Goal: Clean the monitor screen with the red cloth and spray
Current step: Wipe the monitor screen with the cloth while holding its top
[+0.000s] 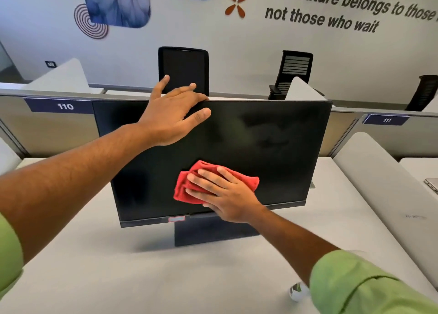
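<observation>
A black monitor (272, 143) stands on the grey desk, its screen dark with faint smears at the upper right. My left hand (170, 114) grips the monitor's top edge, fingers over the back and thumb on the screen. My right hand (222, 193) presses a crumpled red cloth (187, 188) flat against the lower middle of the screen. A small white spray bottle (297, 291) lies on the desk at the lower right, mostly hidden under my green sleeve.
The grey desk (118, 266) has white dividers at both sides, the right one (384, 195) close by. A laptop corner (432, 186) shows at the far right. Black office chairs (183, 69) stand behind the partition.
</observation>
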Demonstrator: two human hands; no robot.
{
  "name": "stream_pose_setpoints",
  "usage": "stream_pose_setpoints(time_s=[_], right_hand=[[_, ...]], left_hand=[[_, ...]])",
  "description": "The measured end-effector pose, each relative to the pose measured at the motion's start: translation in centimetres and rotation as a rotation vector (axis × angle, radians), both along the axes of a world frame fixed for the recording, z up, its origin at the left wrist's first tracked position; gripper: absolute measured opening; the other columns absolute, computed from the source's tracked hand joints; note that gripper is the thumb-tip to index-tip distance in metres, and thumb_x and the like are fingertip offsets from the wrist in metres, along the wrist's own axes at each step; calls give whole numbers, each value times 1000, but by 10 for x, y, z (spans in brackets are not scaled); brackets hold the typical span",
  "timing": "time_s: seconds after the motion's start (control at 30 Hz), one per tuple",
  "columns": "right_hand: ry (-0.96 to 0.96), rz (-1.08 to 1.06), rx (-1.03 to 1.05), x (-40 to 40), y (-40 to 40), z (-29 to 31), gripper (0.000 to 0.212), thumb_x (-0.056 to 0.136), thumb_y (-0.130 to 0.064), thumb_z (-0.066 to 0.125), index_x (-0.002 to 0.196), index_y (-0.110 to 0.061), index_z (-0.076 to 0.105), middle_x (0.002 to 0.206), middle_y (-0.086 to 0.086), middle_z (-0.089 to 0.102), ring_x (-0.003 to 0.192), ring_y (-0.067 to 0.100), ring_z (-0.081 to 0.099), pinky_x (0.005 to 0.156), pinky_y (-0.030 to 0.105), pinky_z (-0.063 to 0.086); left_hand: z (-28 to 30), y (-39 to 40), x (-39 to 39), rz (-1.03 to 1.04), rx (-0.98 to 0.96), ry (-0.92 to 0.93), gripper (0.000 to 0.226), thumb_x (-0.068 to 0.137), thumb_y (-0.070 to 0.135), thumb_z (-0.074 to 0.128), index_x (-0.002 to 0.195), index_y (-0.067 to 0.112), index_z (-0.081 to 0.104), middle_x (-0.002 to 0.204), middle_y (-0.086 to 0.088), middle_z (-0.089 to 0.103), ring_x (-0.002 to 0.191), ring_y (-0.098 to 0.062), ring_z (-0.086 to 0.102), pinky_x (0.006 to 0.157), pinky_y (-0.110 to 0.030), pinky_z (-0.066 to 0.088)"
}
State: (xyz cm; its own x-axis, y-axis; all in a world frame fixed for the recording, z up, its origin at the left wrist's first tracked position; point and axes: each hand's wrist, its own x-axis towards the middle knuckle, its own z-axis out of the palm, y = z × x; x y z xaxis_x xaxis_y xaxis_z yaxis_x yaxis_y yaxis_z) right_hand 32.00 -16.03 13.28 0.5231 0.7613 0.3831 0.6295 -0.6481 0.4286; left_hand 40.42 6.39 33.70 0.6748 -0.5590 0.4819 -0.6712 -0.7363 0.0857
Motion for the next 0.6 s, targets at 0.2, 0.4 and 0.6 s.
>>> stream_pose_setpoints(time_s=[0.2,0.4,0.6], right_hand=[[-175,-263,261,3,-119,50,71,107,-39,54,169,-33,20,179,5,13,166,28,10,133,55,10],[-308,-539,580,42,-171,137,64,115,-45,36,171,-29,11,179,4,2,166,27,-2,135,50,6],[-360,-706,968,36,-148,96,61,115,-43,32,170,-18,21,176,18,18,164,40,13,133,54,19]], left_hand=[[-4,5,2,8,-3,-24,72,97,72,10,144,32,47,153,-1,47,147,-7,31,120,-41,-17],[-5,1,6,8,13,-19,67,97,71,12,143,35,45,154,-1,46,146,-8,33,121,-44,-13],[-4,-2,7,5,14,-23,66,98,69,14,143,33,47,153,-1,47,146,-8,34,122,-44,-11]])
